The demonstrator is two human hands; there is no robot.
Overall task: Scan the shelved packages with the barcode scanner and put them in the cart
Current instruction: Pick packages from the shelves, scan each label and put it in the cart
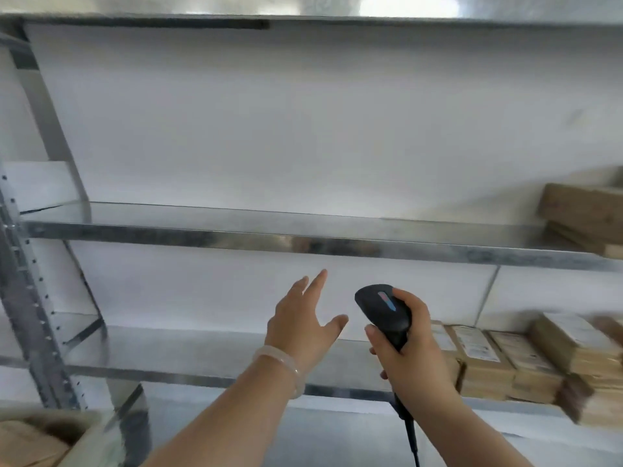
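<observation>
The packages (505, 362) sit in a row at the right end of the lower shelf (202, 352), flat brown parcels with pale labels facing up, each one's long side seeming to run from near to far. A second stack (586, 217) lies on the middle shelf (236, 230), at the far right. The row begins just right of the right hand (408, 352), whose fingers are wrapped round the handle of the barcode scanner (384, 311), its head pointing up and left, away from the labels. The left hand (303, 318) holds nothing, fingers spread and straight, over a bare stretch of the lower shelf. So the scanner hand is the nearer one; the free hand would likely have to cross rightward to lift a parcel. What looks like the cart (97, 443) is near left, well apart from the row.
</observation>
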